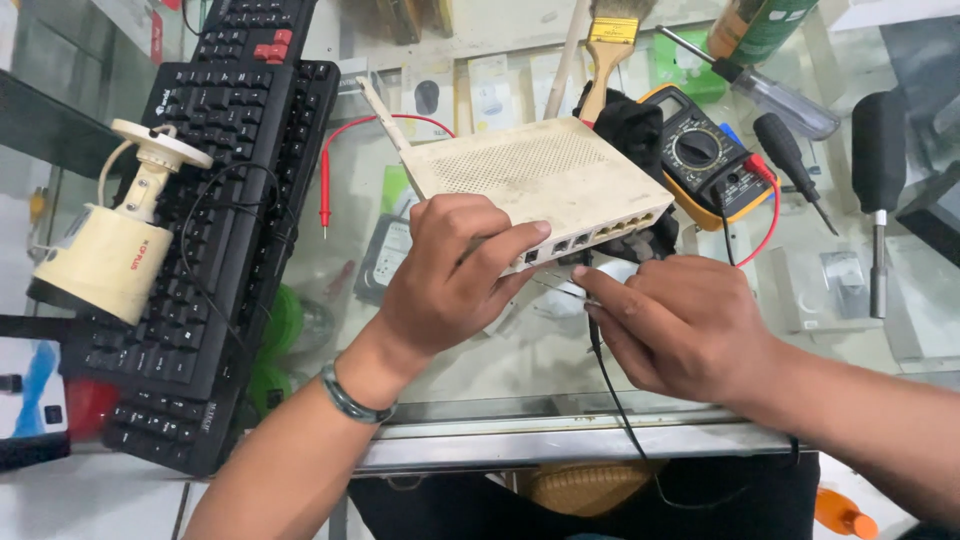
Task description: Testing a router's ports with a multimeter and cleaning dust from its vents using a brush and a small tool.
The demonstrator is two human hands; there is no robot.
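Observation:
A dirty white router [545, 170] with a thin antenna lies on a glass counter [500, 360], its row of ports facing me. My left hand [450, 275] grips the router's near corner, thumb and fingers on its edge. My right hand [675, 325] is closed around a black cable [610, 385] and pinches its plug end right at the ports. The cable runs down over the counter's front edge. A dark bracelet circles my left wrist.
Two black keyboards [230, 230] lie at left with a cream security camera [115, 250] on them. Behind the router are a yellow multimeter [705, 155] with a red probe [324, 190], a paintbrush [605, 50] and several screwdrivers [880, 190].

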